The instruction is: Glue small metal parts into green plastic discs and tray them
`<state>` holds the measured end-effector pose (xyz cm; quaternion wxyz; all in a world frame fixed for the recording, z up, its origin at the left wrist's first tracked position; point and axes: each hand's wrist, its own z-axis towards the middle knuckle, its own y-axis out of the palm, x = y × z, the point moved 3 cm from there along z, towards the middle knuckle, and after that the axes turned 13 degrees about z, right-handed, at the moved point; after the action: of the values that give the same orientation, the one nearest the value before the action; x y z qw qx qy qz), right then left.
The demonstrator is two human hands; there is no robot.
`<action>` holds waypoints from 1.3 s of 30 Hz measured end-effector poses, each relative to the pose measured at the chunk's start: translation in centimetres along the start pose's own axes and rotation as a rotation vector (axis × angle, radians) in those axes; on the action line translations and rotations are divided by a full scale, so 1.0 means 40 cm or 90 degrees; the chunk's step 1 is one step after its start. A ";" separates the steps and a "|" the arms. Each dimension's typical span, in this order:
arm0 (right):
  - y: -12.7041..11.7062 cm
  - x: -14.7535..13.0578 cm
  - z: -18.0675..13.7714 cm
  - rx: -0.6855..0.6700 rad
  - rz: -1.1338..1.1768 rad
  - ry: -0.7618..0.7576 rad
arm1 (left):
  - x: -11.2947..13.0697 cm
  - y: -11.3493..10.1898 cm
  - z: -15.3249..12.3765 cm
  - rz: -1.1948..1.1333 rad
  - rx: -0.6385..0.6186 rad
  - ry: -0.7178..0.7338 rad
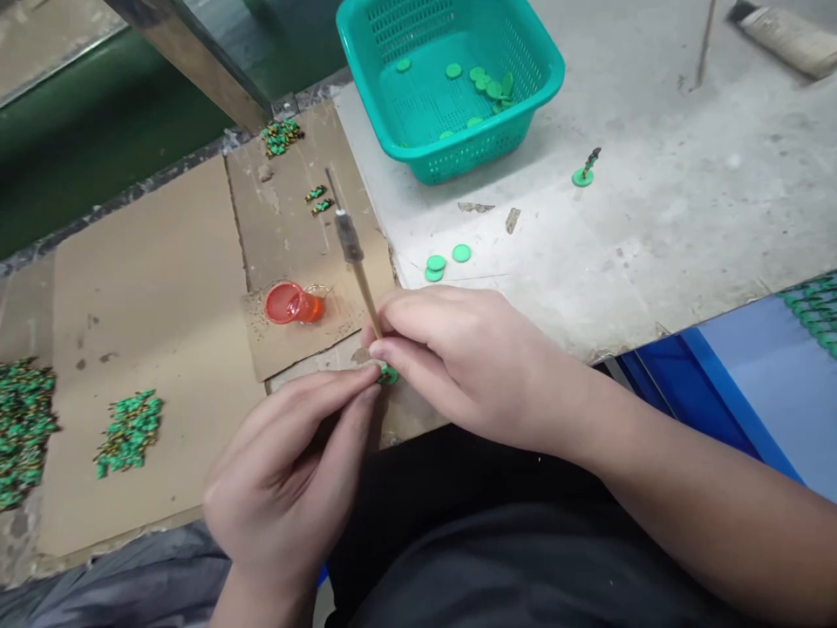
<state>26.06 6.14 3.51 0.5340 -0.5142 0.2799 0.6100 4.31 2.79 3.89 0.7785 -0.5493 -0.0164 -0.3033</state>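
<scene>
"Hands near each other at the table's edge, fingertips almost meeting. What's in the right hand [471, 349]?"

"It's clamped on a tool [349, 237], pinched low on the shaft between thumb and fingers. The dark sleeve and thin tip point up and away from the person."

"And the left hand [278, 462]?"

"Thumb and forefinger come close together at the edge of a green disc [390, 375], just below the right thumb. A small dark bit shows on the disc. The fingers hide the rest, so I can't tell whether they're clamped on something."

"What's nearby?"

"A red cup [284, 303] on the cardboard [157, 262], to the left of the tool. Beyond the right hand, loose discs [461, 253] lie on the table [654, 227]: two overlapping, one just beside them."

"More discs anywhere?"

"Yes, scattered inside the green basket [471, 161]. To the right of that, a figure [590, 162] stands on a disc of its own."

"Any other figures?"

"Two small green and dark ones [323, 207] lie past the cup, with a little heap [281, 137] behind. Farther left there's a cluster [131, 432], and a bigger pile [26, 436] runs out of view."
</scene>
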 end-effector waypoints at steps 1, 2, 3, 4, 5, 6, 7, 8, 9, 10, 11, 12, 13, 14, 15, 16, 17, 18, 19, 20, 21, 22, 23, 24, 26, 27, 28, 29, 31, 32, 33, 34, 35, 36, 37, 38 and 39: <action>0.001 0.002 0.002 -0.001 0.007 0.010 | 0.001 0.000 -0.001 -0.001 0.004 -0.002; 0.000 0.004 0.002 0.000 0.015 0.021 | 0.001 0.001 -0.002 -0.002 0.006 -0.004; -0.002 0.005 0.001 0.002 0.023 0.032 | 0.002 0.001 -0.002 -0.001 0.007 -0.004; -0.004 0.006 0.000 0.004 0.029 0.042 | 0.002 0.001 -0.002 0.001 0.006 -0.006; -0.005 0.006 -0.002 0.004 0.034 0.049 | 0.001 0.001 -0.002 0.003 0.002 -0.010; -0.006 0.005 -0.003 0.002 0.038 0.053 | 0.001 0.001 -0.002 0.004 0.000 -0.011; -0.006 0.005 -0.004 -0.002 0.041 0.055 | 0.000 0.000 -0.002 0.004 0.000 -0.012; -0.006 0.004 -0.005 -0.006 0.042 0.054 | -0.001 0.000 -0.002 0.002 0.002 -0.013; -0.005 0.003 -0.006 -0.009 0.041 0.051 | -0.001 0.000 -0.003 0.000 0.005 -0.012; -0.004 0.002 -0.006 -0.009 0.037 0.045 | -0.002 0.000 -0.003 -0.002 0.007 -0.011; -0.003 0.001 -0.007 -0.008 0.034 0.036 | -0.002 0.001 -0.003 -0.005 0.009 -0.009; -0.002 0.000 -0.007 -0.005 0.032 0.025 | -0.002 0.001 -0.003 -0.007 0.010 -0.007; -0.001 -0.001 -0.008 -0.003 0.031 0.015 | -0.002 0.002 -0.003 -0.008 0.013 -0.005; 0.000 -0.001 -0.009 0.000 0.033 0.003 | -0.001 0.001 -0.003 -0.010 0.017 -0.002; 0.000 -0.001 -0.009 0.001 0.034 -0.006 | 0.000 0.001 -0.003 -0.011 0.019 0.001; 0.001 0.000 -0.010 0.002 0.034 -0.012 | 0.001 0.000 -0.003 -0.010 0.017 0.002; 0.002 0.000 -0.010 0.002 0.034 -0.016 | 0.002 0.000 -0.003 -0.008 0.011 0.000; 0.002 0.001 -0.011 0.003 0.032 -0.019 | 0.003 0.000 -0.002 -0.006 0.004 -0.003; 0.003 0.002 -0.011 0.003 0.028 -0.019 | 0.003 0.000 -0.002 -0.006 -0.003 -0.007; 0.003 0.002 -0.011 0.003 0.023 -0.019 | 0.004 0.000 -0.002 -0.006 -0.010 -0.010; 0.004 0.003 -0.011 0.004 0.018 -0.018 | 0.004 0.000 -0.002 -0.007 -0.012 -0.011; 0.004 0.003 -0.011 0.005 0.014 -0.017 | 0.004 0.000 -0.002 -0.008 -0.010 -0.010; 0.005 0.003 -0.011 0.004 0.010 -0.016 | 0.004 0.000 -0.002 -0.008 -0.008 -0.009; 0.005 0.003 -0.012 0.003 0.008 -0.016 | 0.003 0.000 -0.002 -0.008 -0.006 -0.009; 0.006 0.002 -0.012 0.001 0.007 -0.021 | 0.002 0.001 -0.002 -0.004 -0.005 -0.009; 0.006 0.002 -0.012 0.001 0.007 -0.023 | 0.002 0.002 -0.003 -0.002 -0.005 -0.008; 0.006 0.001 -0.012 0.000 0.006 -0.026 | 0.002 0.002 -0.003 0.000 -0.006 -0.007; 0.006 0.001 -0.012 0.001 0.004 -0.030 | 0.002 0.002 -0.003 0.002 -0.004 -0.005; 0.005 0.000 -0.012 0.003 0.001 -0.036 | 0.001 0.001 -0.004 0.002 -0.002 -0.003; 0.005 -0.001 -0.012 0.003 -0.001 -0.041 | 0.001 0.001 -0.005 0.002 -0.001 -0.002; 0.005 -0.001 -0.012 0.002 -0.004 -0.046 | 0.000 0.001 -0.005 0.002 0.000 -0.004; 0.005 -0.001 -0.012 0.000 -0.006 -0.049 | 0.000 0.001 -0.006 0.003 -0.001 -0.005; 0.006 -0.001 -0.012 -0.002 -0.009 -0.048 | -0.001 0.002 -0.007 0.004 0.000 -0.005; 0.007 0.000 -0.012 -0.006 -0.010 -0.048 | -0.001 0.002 -0.007 0.005 0.000 -0.005; 0.007 0.001 -0.012 -0.007 -0.007 -0.046 | -0.002 0.002 -0.008 0.005 0.000 -0.004; 0.008 0.001 -0.013 -0.007 -0.003 -0.043 | -0.002 0.001 -0.008 0.005 0.000 -0.002; 0.008 0.002 -0.014 -0.008 -0.001 -0.039 | -0.002 0.001 -0.007 0.005 0.000 -0.002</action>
<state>25.94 5.60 3.18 0.5394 -0.4987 0.2596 0.6269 4.18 2.57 3.72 0.7795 -0.5499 -0.0153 -0.2997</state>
